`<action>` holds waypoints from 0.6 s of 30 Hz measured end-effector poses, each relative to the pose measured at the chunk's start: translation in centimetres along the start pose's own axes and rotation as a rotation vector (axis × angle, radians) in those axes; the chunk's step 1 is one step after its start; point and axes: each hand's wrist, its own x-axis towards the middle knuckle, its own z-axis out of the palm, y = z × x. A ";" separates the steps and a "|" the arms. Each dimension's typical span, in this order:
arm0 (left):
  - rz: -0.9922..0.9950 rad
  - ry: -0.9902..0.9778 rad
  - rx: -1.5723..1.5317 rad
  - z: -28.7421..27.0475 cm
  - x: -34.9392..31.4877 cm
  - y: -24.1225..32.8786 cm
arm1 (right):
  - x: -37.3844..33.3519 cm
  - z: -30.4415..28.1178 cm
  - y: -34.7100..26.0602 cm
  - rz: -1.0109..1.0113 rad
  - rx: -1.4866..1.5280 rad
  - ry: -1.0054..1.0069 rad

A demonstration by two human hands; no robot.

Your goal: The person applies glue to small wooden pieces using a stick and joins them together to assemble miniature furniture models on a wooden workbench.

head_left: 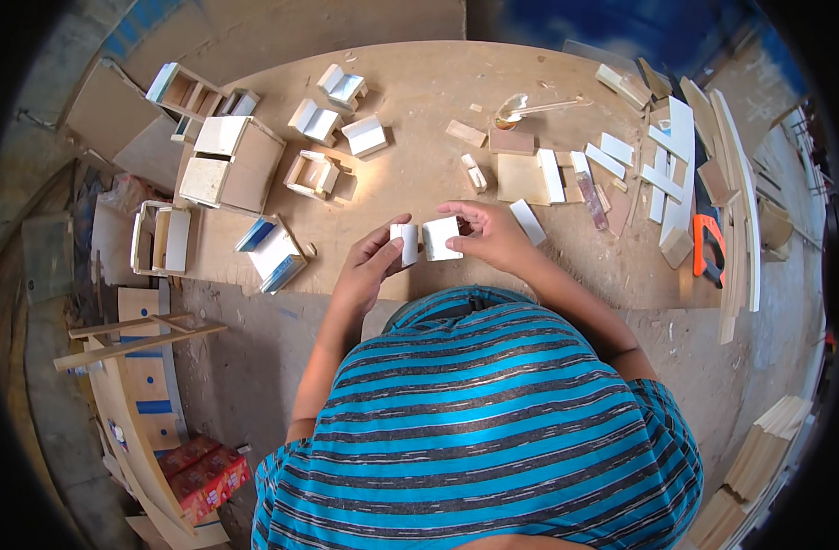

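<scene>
Over the front edge of the workbench, my left hand is closed on a small white-faced wooden piece. Just to the right, my right hand pinches a squarish white wooden piece between thumb and fingers. A narrow gap separates the two pieces. Beyond my hands lies a small wooden block assembly. A white strip rests beside my right wrist. Small chair-like wooden pieces, one of them a white-topped one, stand toward the far left.
A larger wooden box piece and a blue-and-white one sit at left. At right are a glue container with a stick, white slats, an orange-handled saw and long boards. A red box is below left.
</scene>
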 end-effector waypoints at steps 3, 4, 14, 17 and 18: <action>-0.007 0.004 -0.051 0.4 0.2 -0.3 | 0.1 0.2 0.5 -0.012 -0.022 0.012; -0.009 0.016 -0.086 0.6 0.2 -0.5 | 0.2 0.2 0.7 -0.014 -0.021 0.013; -0.010 0.008 -0.123 1.4 0.2 -0.6 | 0.3 -0.4 0.0 -0.002 -0.161 0.049; 0.001 -0.023 -0.199 1.7 0.4 -0.3 | 0.5 -1.5 -0.1 0.032 -0.331 0.069; 0.036 -0.010 -0.245 1.7 0.5 -0.3 | 0.6 -1.8 0.2 0.016 -0.281 0.131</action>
